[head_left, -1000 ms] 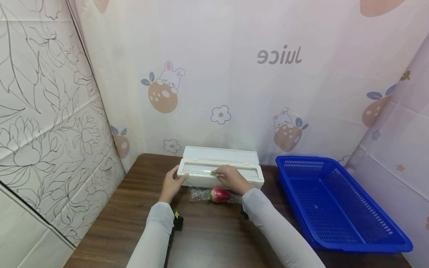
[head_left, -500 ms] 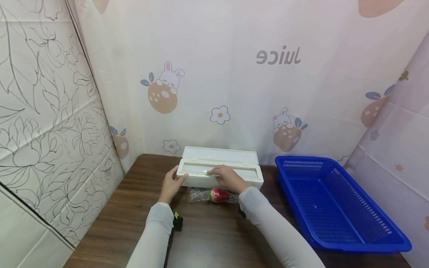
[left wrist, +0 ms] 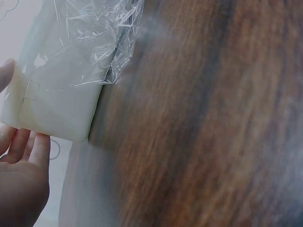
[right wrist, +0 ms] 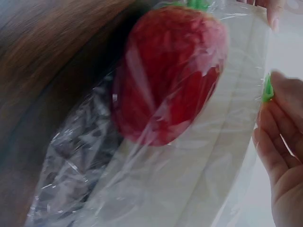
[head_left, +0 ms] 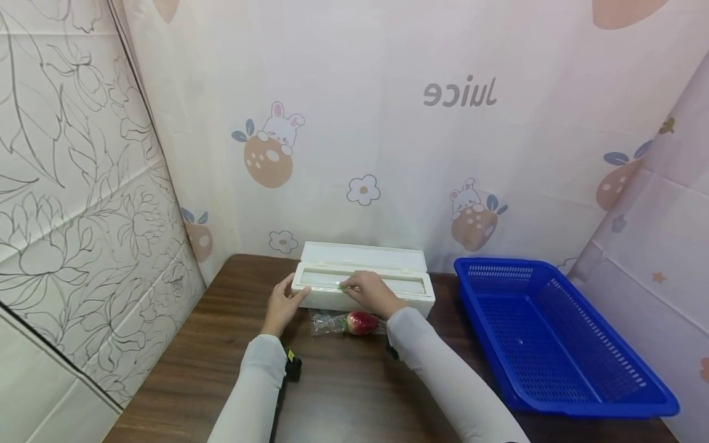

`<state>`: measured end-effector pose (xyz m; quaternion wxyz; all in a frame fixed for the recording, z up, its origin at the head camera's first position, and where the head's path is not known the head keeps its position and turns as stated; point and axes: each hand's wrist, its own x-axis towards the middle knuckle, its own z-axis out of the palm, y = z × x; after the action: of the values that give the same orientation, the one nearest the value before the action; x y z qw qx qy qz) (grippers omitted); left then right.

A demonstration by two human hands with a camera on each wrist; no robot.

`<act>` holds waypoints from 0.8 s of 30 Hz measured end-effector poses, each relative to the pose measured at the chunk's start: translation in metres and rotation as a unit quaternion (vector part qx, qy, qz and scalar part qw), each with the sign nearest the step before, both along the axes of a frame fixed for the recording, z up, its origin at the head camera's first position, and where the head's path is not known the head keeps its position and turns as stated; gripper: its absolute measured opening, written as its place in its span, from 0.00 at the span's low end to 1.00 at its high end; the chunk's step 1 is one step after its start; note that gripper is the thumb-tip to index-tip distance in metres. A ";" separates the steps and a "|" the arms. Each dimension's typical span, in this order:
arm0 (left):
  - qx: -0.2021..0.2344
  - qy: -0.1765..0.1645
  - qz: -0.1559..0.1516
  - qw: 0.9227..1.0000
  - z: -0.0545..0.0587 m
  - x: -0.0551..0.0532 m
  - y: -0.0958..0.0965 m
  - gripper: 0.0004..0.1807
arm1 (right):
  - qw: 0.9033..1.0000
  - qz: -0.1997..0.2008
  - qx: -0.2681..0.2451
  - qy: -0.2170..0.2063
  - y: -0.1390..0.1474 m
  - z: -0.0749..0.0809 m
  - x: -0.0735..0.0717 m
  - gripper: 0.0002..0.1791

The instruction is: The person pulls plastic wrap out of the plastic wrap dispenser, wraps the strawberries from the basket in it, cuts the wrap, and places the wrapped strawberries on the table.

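A white cling film dispenser (head_left: pixel 327 299) lies along the back of the table, its lid raised. My left hand (head_left: pixel 281 306) grips its left end, thumb on top and fingers behind, as the left wrist view shows. Between thumb and forefinger, my right hand (head_left: pixel 372 294) pinches a small green slide cutter (right wrist: pixel 268 89) on the top front edge. Clear cling film (head_left: pixel 328 323) comes down over the front onto the table. A red fruit (head_left: pixel 362 323), pale and green at its left end, lies under the film before the box. Its exact kind is unclear.
To the right stands a blue perforated plastic basket (head_left: pixel 512 394). Printed curtains (head_left: pixel 360 123) hang close behind the brown wooden table (head_left: pixel 332 394) and along its sides. Each wrist carries a small black camera (head_left: pixel 293 368).
My right hand has slid left along the box edge with the green slide cutter. The left hand keeps its grip on the box end, and the fruit has stayed in place.
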<state>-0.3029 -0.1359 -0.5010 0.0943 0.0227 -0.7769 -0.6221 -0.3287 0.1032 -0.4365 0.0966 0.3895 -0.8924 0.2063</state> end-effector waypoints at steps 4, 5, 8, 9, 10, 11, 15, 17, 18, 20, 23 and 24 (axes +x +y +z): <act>-0.002 0.002 -0.004 1.000 0.000 0.000 0.000 0.44 | 0.999 -0.027 -0.012 -0.022 -0.009 0.002 0.000 0.10; -0.002 0.000 -0.004 1.000 0.001 0.001 0.000 0.44 | 0.999 -0.033 -0.011 -0.023 -0.010 0.002 0.000 0.09; -0.002 -0.002 -0.003 1.000 0.002 0.001 0.000 0.44 | 0.999 -0.045 -0.003 -0.016 -0.014 0.002 -0.001 0.08; -0.002 -0.002 -0.001 1.000 0.002 0.001 0.000 0.44 | 0.999 -0.049 -0.002 -0.012 -0.015 0.002 -0.001 0.07; -0.002 -0.001 -0.001 1.000 0.003 0.001 0.000 0.43 | 0.999 -0.051 -0.001 -0.009 -0.015 0.002 -0.002 0.07; -0.002 0.000 -0.001 1.000 0.003 0.001 0.000 0.43 | 0.999 -0.053 -0.001 -0.008 -0.016 0.002 -0.002 0.07; 0.001 0.003 0.000 1.000 0.003 0.001 0.000 0.43 | 0.999 -0.042 -0.003 -0.005 -0.017 0.001 -0.003 0.08; 0.003 0.001 0.000 1.000 0.003 0.001 0.000 0.43 | 1.000 -0.027 -0.003 -0.005 -0.017 0.001 -0.002 0.09; 0.005 0.000 -0.001 1.000 0.002 0.001 0.000 0.43 | 1.000 -0.019 -0.002 -0.003 -0.017 0.000 -0.003 0.10; 0.007 -0.004 -0.001 1.000 0.002 0.001 0.000 0.43 | 1.000 -0.008 0.004 0.001 -0.018 -0.001 -0.003 0.11; 0.004 -0.007 0.000 1.000 0.001 0.001 0.000 0.44 | 1.000 0.003 0.011 0.013 -0.020 -0.003 -0.005 0.12; 0.002 -0.008 0.001 1.000 0.001 0.001 0.001 0.44 | 1.000 0.006 0.012 0.016 -0.020 -0.003 -0.005 0.12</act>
<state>-0.3018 -0.1354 -0.4995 0.0888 0.0280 -0.7764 -0.6233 -0.3338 0.0828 -0.4394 0.1054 0.3994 -0.8907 0.1898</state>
